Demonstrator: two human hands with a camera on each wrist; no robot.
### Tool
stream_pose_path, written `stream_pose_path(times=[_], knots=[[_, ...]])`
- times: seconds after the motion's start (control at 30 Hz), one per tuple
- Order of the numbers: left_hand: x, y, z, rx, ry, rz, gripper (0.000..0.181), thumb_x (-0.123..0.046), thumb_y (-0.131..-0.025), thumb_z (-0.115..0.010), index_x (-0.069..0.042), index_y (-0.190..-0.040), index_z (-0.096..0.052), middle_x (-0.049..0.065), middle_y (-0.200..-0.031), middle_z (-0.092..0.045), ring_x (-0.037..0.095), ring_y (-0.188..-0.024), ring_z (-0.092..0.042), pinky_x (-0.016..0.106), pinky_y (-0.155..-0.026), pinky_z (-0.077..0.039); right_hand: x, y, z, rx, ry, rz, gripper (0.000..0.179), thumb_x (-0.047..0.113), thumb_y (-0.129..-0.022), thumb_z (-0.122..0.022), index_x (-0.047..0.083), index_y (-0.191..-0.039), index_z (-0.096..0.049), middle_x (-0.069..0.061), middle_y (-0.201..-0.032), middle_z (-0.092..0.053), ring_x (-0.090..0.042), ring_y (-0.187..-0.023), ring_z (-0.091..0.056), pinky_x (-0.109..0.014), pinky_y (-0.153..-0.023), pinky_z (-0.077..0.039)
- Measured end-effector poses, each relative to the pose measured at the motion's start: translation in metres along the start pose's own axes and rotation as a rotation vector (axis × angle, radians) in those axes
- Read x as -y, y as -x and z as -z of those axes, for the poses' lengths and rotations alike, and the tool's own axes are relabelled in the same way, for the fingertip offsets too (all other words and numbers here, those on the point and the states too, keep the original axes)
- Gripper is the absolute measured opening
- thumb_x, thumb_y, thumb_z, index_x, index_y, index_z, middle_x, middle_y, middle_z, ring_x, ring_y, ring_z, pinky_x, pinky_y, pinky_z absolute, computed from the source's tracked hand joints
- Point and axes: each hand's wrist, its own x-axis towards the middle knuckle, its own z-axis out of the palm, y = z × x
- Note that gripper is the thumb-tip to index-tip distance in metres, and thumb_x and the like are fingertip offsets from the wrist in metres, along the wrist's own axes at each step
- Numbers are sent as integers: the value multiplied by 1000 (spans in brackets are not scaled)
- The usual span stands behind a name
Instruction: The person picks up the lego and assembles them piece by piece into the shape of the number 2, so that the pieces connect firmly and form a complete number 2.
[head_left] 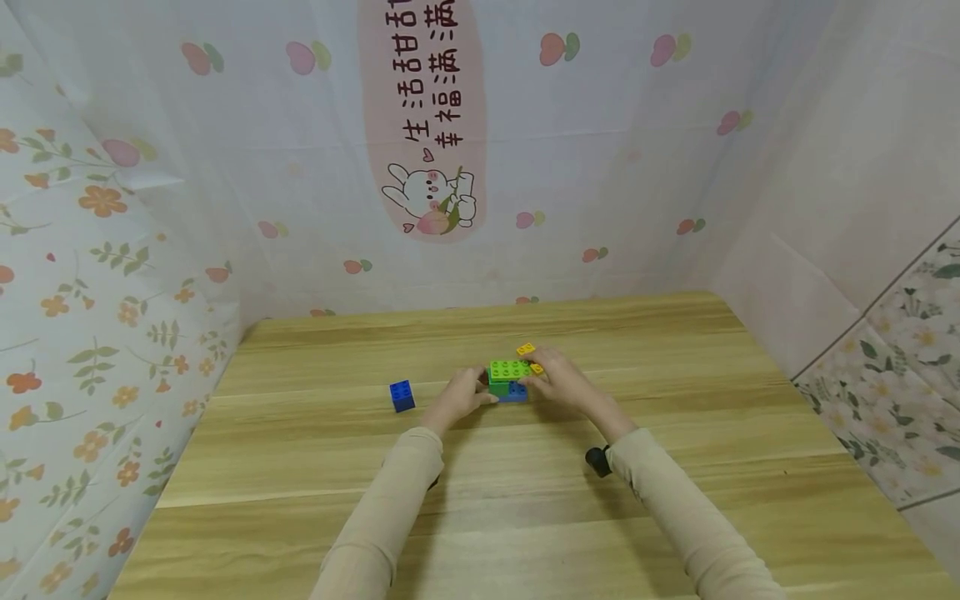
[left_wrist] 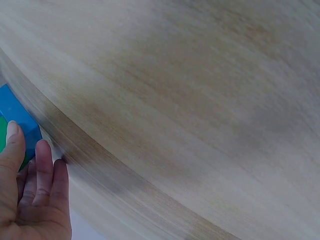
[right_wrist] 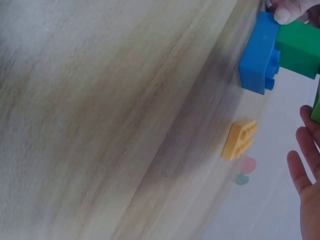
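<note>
Thumb and fingers of my left hand (head_left: 461, 395) close narrowly on the left end of a small stack, my thumb lying across the join where a green block (right_wrist: 299, 49) sits on the studs of a blue block (right_wrist: 257, 56). The outer fingers of that hand reach out loosely past the blue piece, as my left wrist view shows. The stack is near the middle of the wooden table (head_left: 487, 508), between my two hands.

My right hand (head_left: 562, 383) holds the right end of a light green block (head_left: 507, 369), thumb on the near side and fingers on the far side. That block lies level over the green one, studs up, and its right part hangs out above the bare studs of the blue block. I cannot tell whether it is pressed down on the green block or only rests there. In my right wrist view the other fingers stretch out fairly straight and a little apart, while that thumb is out of sight.

Just beyond my right fingers a yellow block (right_wrist: 240, 139) lies on the table; from above, my fingers cover part of the yellow. A dark blue block (head_left: 402, 396) sits by itself to the left of my left hand. Beige sleeves (head_left: 378, 521) cover my forearms, and behind the table hangs a pale cloth (head_left: 600, 150) printed with fruit and a rabbit
</note>
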Motion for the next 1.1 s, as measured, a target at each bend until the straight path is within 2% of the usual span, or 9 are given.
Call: stream_pose_path(times=[0.3, 0.47, 0.6, 0.77, 0.8, 0.9, 1.0, 1.03, 1.1], knots=[[-1, -2, -1, -2, 2, 12, 38, -12, -84, -64, 3, -117, -52, 16, -114, -59, 29, -108, -57, 39, -96, -46, 0, -1, 3, 49, 36, -21, 41, 24, -86, -62, 0, -118, -56, -17, -116, -60, -32, -108, -55, -47, -93, -45], [-1, 0, -2, -3, 33, 19, 39, -12, -85, -63, 3, -120, -51, 16, -116, -58, 30, -111, -56, 39, -98, -45, 1, -5, 6, 108, 55, -12, 42, 24, -86, -63, -1, -119, -57, -18, -118, -60, -33, -109, -55, -47, -94, -45], [-1, 3, -3, -6, 75, 4, 40, -9, -86, -62, 2, -121, -49, 16, -117, -56, 30, -112, -55, 40, -98, -45, 5, -7, 10, 146, 86, -14, 42, 24, -86, -63, -1, -120, -57, -18, -116, -60, -32, -107, -56, -47, -93, -45], [6, 11, -3, -13, 180, -33, 47, -10, -86, -62, 5, -127, -44, 19, -120, -53, 29, -107, -57, 34, -91, -50, 9, -11, 11, 172, 138, 17, 42, 26, -86, -63, 0, -118, -58, -16, -111, -62, -31, -101, -57, -45, -88, -46], [7, 13, -3, -25, 187, -61, 49, -13, -87, -62, 7, -126, -43, 21, -120, -52, 28, -104, -59, 32, -87, -52, 9, -12, 12, 178, 141, 14, 42, 26, -85, -63, 0, -118, -58, -16, -111, -61, -31, -101, -56, -45, -89, -46], [8, 15, -2, -63, 209, -85, 54, -21, -87, -62, 6, -129, -41, 21, -122, -52, 26, -103, -59, 32, -84, -53, 10, -13, 14, 188, 142, 0, 42, 25, -85, -63, 0, -118, -58, -17, -111, -61, -32, -103, -55, -46, -90, -45], [8, 14, -2, -113, 225, -82, 55, -24, -87, -62, 3, -130, -42, 19, -124, -52, 27, -106, -57, 36, -90, -50, 12, -12, 17, 192, 148, -12, 41, 25, -85, -63, 0, -118, -58, -17, -113, -60, -33, -104, -55, -48, -92, -44], [8, 13, -2, -124, 242, -62, 54, -23, -87, -62, 1, -131, -43, 17, -126, -52, 28, -108, -55, 39, -95, -47, 12, -12, 17, 194, 151, -16, 41, 25, -86, -63, 1, -118, -58, -17, -113, -60, -33, -105, -55, -48, -92, -44], [6, 11, -1, -147, 261, -72, 54, -23, -86, -63, 0, -131, -43, 16, -126, -52, 29, -110, -54, 40, -98, -45, 13, -11, 18, 201, 159, -20, 41, 26, -86, -62, 1, -118, -58, -17, -114, -60, -33, -105, -54, -48, -92, -44]])
